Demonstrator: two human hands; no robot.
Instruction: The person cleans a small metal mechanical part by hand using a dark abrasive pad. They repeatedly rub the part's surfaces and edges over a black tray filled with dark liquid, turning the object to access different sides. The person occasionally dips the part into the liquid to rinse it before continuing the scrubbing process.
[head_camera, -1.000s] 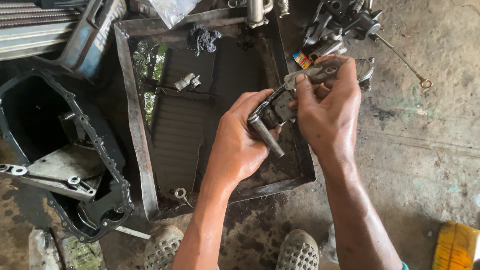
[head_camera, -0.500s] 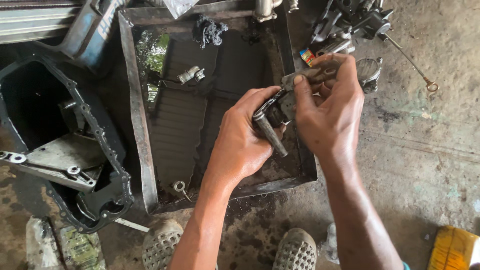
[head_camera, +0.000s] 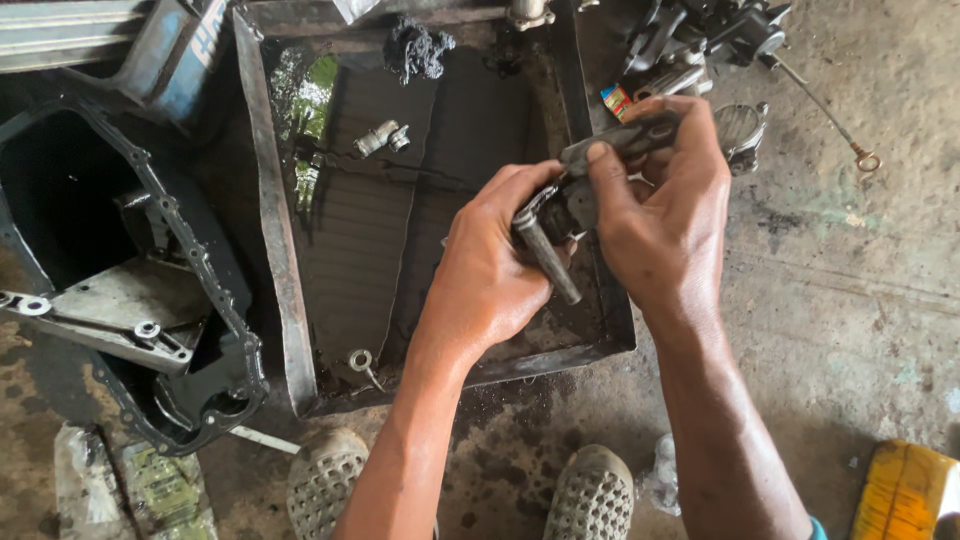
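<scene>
Both my hands hold one greasy grey metal engine part (head_camera: 578, 195) above the right half of a dirty steel wash tray (head_camera: 268, 210). My left hand (head_camera: 490, 270) grips its lower end, from which a short metal tube (head_camera: 548, 255) sticks out toward me. My right hand (head_camera: 660, 215) wraps its upper end, thumb pressed on the top edge. Much of the part is hidden by my fingers.
In the tray lie a small metal fitting (head_camera: 380, 138), a black rag (head_camera: 415, 48) and an eye bolt (head_camera: 361, 362). A black oil pan (head_camera: 150, 300) sits at left. Engine parts (head_camera: 700, 40) and a dipstick (head_camera: 830, 110) lie at upper right, a yellow container (head_camera: 905, 490) at lower right.
The part has tilted slightly in my hands and my right thumb has shifted along its top edge. The view has drifted a little; nothing was let go.
</scene>
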